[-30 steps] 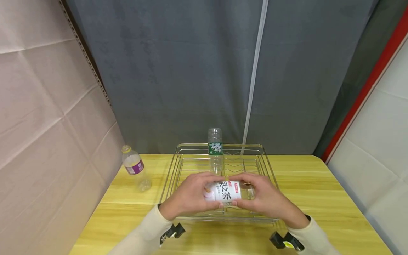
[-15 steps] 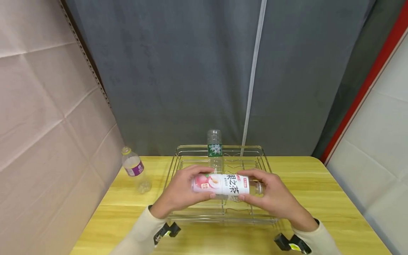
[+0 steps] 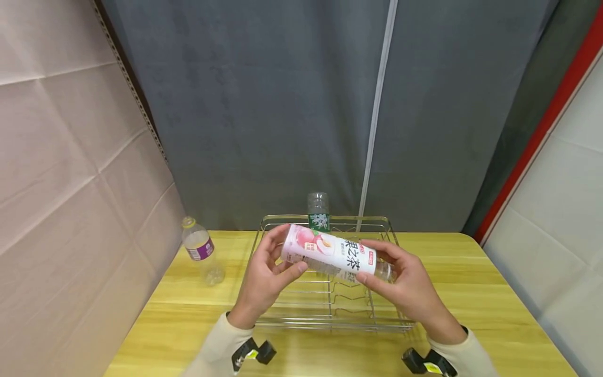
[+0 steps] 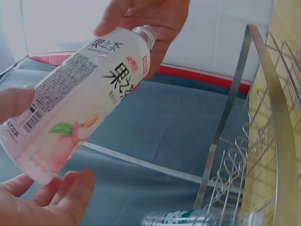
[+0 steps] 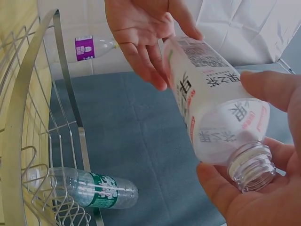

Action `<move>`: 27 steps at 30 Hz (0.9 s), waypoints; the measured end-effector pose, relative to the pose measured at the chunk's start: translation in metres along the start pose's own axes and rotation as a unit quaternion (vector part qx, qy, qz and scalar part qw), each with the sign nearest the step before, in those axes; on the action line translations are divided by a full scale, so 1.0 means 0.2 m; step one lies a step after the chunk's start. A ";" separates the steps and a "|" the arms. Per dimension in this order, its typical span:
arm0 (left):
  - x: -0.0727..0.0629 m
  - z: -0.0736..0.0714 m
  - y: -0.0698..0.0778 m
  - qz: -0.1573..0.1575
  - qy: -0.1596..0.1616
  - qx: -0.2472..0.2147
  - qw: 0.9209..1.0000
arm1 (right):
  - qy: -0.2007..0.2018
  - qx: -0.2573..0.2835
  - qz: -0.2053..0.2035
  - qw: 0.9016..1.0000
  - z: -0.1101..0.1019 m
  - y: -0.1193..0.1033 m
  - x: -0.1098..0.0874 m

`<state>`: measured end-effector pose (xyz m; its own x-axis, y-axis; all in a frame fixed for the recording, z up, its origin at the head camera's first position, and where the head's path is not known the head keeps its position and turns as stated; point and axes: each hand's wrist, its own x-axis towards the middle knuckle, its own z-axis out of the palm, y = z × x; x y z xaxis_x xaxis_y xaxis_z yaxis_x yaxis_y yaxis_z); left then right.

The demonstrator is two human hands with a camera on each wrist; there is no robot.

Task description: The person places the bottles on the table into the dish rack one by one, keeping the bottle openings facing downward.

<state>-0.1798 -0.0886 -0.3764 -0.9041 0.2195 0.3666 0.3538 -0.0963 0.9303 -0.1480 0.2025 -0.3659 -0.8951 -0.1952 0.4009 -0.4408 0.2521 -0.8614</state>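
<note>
The peach-label bottle (image 3: 330, 251) is up over the rack (image 3: 348, 217), slantwise, base to the left and mouth to the right; whether the base is higher or just farther back, I can't tell. The left hand (image 3: 264, 277) is loosely bent about the base, thumb on 1 side and fingers on the other. The right hand (image 3: 407, 277) curls more snugly round the shoulder and neck. Holding it by its 2 ends probably steadies it and leaves the label showing. I see no cap on the mouth.

The green-label bottle (image 3: 319, 214) sits neck down by the rack's back rim, likely propped by the wires. The purple-label bottle (image 3: 200, 248) stands upright near the left edge of the tabletop (image 3: 471, 293). Right of the rack, wood runs wide to the right edge; the left, with the pale cloth wall (image 3: 94, 220) close by, looks tighter for an elbow.
</note>
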 end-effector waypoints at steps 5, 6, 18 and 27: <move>0.00 0.02 -0.02 -0.005 0.027 -0.072 0.997 | 0.024 0.023 -0.004 0.999 0.01 0.01 0.00; 0.00 0.02 -0.02 -0.004 0.032 -0.092 0.995 | 0.030 0.026 -0.006 0.999 0.02 0.01 -0.01; 0.00 0.11 -0.05 -0.036 0.068 -0.307 0.949 | 0.065 0.101 -0.004 0.993 0.12 0.07 -0.02; 0.00 0.13 -0.06 -0.037 0.096 -0.315 0.943 | 0.062 0.106 0.015 0.992 0.19 0.09 -0.03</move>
<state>-0.1779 -0.0613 -0.3863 -0.9688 0.0735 0.2367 0.1308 -0.6596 0.7402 -0.1478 0.1714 -0.3959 -0.9144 -0.0696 0.3989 -0.4024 0.0476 -0.9142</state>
